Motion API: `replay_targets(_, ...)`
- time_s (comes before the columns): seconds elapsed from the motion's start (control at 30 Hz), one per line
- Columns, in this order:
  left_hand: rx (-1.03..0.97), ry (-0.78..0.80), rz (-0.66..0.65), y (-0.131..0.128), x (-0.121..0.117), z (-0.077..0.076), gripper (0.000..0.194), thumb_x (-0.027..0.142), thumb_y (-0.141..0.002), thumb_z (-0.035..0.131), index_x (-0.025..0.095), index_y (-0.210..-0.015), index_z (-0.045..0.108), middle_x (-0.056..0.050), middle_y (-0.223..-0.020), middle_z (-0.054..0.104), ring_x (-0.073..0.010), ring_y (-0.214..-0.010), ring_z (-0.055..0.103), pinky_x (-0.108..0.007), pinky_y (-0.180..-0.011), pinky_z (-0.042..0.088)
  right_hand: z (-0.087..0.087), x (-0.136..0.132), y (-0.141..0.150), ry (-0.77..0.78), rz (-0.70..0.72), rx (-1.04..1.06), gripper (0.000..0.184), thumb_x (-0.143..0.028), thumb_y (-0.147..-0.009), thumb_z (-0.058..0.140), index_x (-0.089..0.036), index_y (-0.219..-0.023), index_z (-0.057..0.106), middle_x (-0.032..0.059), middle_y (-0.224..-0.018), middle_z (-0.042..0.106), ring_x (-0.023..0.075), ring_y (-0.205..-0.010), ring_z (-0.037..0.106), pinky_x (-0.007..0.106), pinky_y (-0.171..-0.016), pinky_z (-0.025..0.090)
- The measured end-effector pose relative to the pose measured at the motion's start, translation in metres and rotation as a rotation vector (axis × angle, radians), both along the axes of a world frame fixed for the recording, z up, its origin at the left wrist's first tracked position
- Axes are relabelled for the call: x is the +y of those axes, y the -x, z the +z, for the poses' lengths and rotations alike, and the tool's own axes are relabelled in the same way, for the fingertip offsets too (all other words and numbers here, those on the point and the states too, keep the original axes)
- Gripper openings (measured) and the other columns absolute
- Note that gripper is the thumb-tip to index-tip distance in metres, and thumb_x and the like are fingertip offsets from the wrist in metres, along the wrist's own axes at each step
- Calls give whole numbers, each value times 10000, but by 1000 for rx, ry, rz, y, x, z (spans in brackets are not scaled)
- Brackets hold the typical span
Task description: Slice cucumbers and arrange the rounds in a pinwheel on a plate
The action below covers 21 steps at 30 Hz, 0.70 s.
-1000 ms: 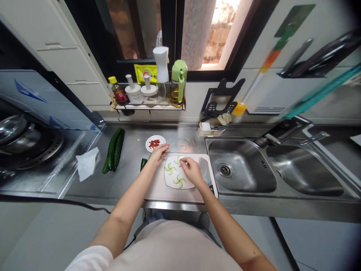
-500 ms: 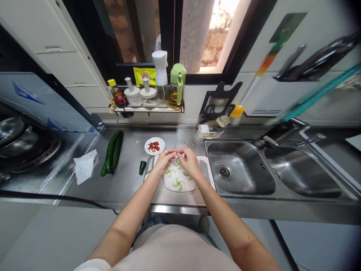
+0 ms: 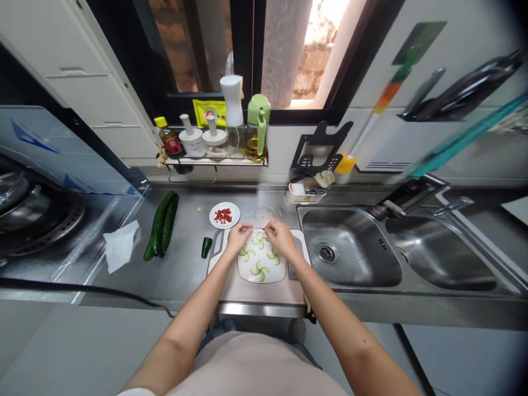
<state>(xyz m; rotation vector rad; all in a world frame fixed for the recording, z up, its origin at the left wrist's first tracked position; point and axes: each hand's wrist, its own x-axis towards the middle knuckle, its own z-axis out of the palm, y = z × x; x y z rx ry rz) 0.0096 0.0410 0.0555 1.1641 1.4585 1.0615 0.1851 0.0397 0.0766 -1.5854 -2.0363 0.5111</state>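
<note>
1. Pan or pot [image 3: 25, 206], metal, lidded – on the stove at far left.
2. White tissue [image 3: 120, 245], one, crumpled, on the steel counter [image 3: 94, 236].
3. Whole cucumbers [image 3: 161, 225], two, dark green, side by side and touching.
4. Cucumber stub [image 3: 206, 247], one, dark green, just beside the chopping board's left edge.
5. Round plate [image 3: 213, 220], white, bearing small red pieces [image 3: 223, 215]; behind the board.
6. Left hand [image 3: 240, 236], over the upper left of the squarish plate; fingers bent. Whether they are closed, or hold anything, cannot be told.
7. Squarish plate [image 3: 252, 273], white, dark-rimmed, lying on the chopping board [image 3: 239, 294]. It carries pale cucumber slices [image 3: 260, 270] in four pinwheels – left, back, right and front.
8. Clear round dish [image 3: 266, 214], on the counter behind the squarish plate.
9. Right hand [image 3: 279, 236], over the plate's upper right; thumb and fingertips drawn narrow, apart from the left hand. Any small piece between them is too small to tell.
10. Caddy [image 3: 299, 197], pale, by the wall.
11. Double sink [image 3: 350, 247], steel, at right.
</note>
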Motion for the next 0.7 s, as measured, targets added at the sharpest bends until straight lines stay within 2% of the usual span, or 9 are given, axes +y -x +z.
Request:
replay_targets(0.13,423,13,-92,-4,0,-13,123,226,-734,626,209,-841,686,-25,-779,685,-158,-737,603,-257,-701,417,-25,2,-2,123,20,-114,150,-194,-811,510,-217,-794,657,25,-787,666,155,-744,568,230,-642,349)
replay_targets(0.27,698,34,-195,-13,2,-15,132,209,-755,589,245,-835,688,-28,-830,706,-187,-827,624,-272,-738,401,-36,0,4,163,6,-213,162,-204,-819,507,-221,-777,662,42,-772,684,166,-735,582,239,-628,320)
replay_targets(0.5,882,58,-246,-21,7,-11,158,231,-792,549,236,-862,690,-63,-907,709,-224,-913,609,-325,-815,375,-38,0,12,189,37,-329,198,-229,-865,471,-202,-828,664,74,-864,700,173,-785,578,261,-689,300)
replay_targets(0.7,934,96,-281,-24,8,-9,154,276,-816,548,262,-900,677,-42,-973,701,-209,-959,587,-335,-863,352,-37,0,14,242,64,-401,228,-243,-895,441,-193,-901,664,80,-946,688,170,-848,556,261,-717,275)
